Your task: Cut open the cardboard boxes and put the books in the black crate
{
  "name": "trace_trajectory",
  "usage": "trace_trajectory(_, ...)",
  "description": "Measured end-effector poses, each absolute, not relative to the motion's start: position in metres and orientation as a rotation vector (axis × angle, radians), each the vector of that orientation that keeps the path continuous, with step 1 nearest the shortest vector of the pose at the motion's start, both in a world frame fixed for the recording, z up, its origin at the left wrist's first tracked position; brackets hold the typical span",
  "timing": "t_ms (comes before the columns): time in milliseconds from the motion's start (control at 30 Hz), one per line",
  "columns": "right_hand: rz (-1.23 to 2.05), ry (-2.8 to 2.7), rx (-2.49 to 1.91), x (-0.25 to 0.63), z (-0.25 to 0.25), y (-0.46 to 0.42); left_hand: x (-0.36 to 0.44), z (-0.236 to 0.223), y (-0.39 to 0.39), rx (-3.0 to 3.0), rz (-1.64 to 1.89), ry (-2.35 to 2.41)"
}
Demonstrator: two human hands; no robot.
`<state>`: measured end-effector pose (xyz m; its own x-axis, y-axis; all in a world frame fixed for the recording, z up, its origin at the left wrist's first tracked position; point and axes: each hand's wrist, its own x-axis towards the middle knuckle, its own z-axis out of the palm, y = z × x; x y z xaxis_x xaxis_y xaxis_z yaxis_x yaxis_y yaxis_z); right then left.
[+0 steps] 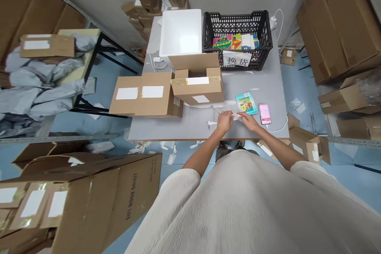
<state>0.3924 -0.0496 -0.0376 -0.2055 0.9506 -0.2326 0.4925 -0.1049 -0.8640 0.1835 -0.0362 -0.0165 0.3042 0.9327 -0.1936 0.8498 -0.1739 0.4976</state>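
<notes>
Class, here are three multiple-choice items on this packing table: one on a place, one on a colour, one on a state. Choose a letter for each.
1. Where does the small picture book lie?
A. Inside the white bin
B. On the table, left of the pink phone
C. On the floor

2. What colour is the crate with books?
A. Black
B. Blue
C. Red

3. The cardboard box nearest the hands is:
A. Taped shut
B. Crushed flat
C. Open on top

Answers: 1 B, it lies flat beside the phone; 2 A, black lattice walls; 3 C, its flap stands up.
</notes>
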Motion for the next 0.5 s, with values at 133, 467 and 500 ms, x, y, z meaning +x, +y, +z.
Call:
trace_trajectory(133, 1.348, -1.489, -1.540, 0.387, -0.031, -0.041, 0.171, -0.001, -0.025, 1.997, 0.430, 1.545)
trace_trajectory(467, 1.296, -1.505, -1.285, 0.349, 0.024, 0.009, 0.161, 0.077, -0.011, 1.992, 0.734, 1.404)
trace_trajectory(500, 1.274, -1.500, -1.280, 0.345, 0.031, 0.015, 0.157, 0.086, -0.010, 2.037, 0.725, 1.416)
